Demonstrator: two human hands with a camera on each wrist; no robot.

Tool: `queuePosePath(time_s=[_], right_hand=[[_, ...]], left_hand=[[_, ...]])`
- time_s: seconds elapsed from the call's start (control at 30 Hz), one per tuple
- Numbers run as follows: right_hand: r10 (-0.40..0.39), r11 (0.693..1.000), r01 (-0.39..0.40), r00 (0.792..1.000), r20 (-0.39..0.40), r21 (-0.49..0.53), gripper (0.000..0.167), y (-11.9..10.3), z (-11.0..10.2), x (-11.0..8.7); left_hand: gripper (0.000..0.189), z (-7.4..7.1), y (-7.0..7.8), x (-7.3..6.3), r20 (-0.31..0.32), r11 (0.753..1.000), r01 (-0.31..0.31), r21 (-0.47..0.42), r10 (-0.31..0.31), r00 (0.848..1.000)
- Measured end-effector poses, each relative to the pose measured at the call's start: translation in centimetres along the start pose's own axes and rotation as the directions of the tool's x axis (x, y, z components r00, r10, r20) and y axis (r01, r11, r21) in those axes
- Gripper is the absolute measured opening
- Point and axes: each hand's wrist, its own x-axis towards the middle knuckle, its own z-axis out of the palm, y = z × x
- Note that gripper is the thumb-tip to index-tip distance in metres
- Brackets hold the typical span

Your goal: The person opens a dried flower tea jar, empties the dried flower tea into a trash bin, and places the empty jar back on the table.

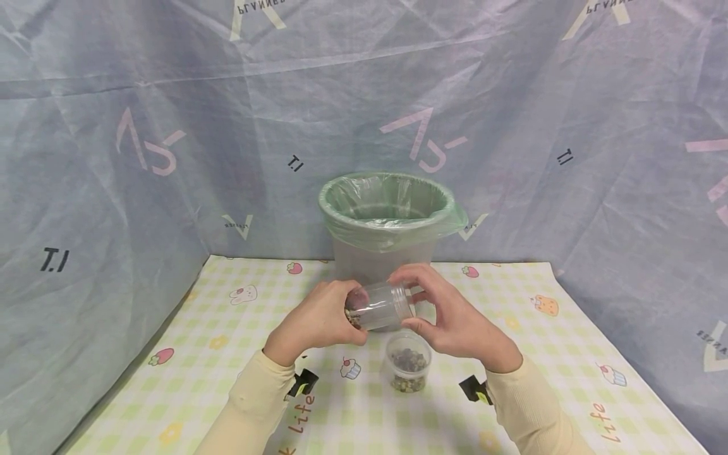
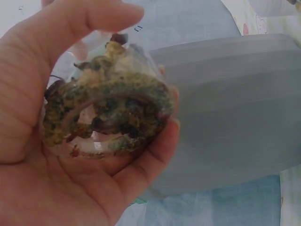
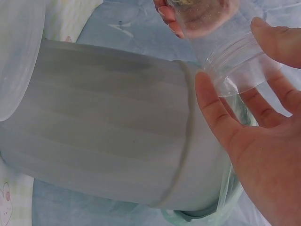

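Observation:
A clear plastic jar (image 1: 380, 306) with a threaded mouth is held on its side between both hands. My left hand (image 1: 324, 317) grips its base, where greenish-brown dried bits (image 2: 61, 110) have gathered. At the mouth end, my right hand (image 1: 457, 319) holds the threaded rim between thumb and fingers; no lid is on it. Just below the jar in the head view, a small clear tub (image 1: 410, 376) with similar dried bits stands upright on the table. The right wrist view shows the jar's transparent wall with the left fingers behind it.
A grey bin (image 1: 364, 258) lined with a green plastic bag (image 1: 375, 235) stands behind the hands. The table has a green checked cloth (image 1: 227, 392) with printed cartoons. A grey-blue printed curtain (image 1: 284, 114) hangs at the back and sides.

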Motion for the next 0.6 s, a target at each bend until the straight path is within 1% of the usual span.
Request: queuePosePath(time_s=[0.27, 0.6], right_hand=[[-0.005, 1.000, 0.005, 1.000, -0.008, -0.013, 0.062, -0.08, 0.10, -0.03], [0.017, 1.000, -0.017, 1.000, -0.012, 0.002, 0.061, -0.09, 0.20, 0.00]], left_hand=[[0.048, -0.05, -0.13, -0.04, 0.001, 1.000, -0.011, -0.001, 0.011, 1.000], [0.047, -0.06, -0.22, -0.04, 0.000, 1.000, -0.009, 0.002, 0.009, 1.000]])
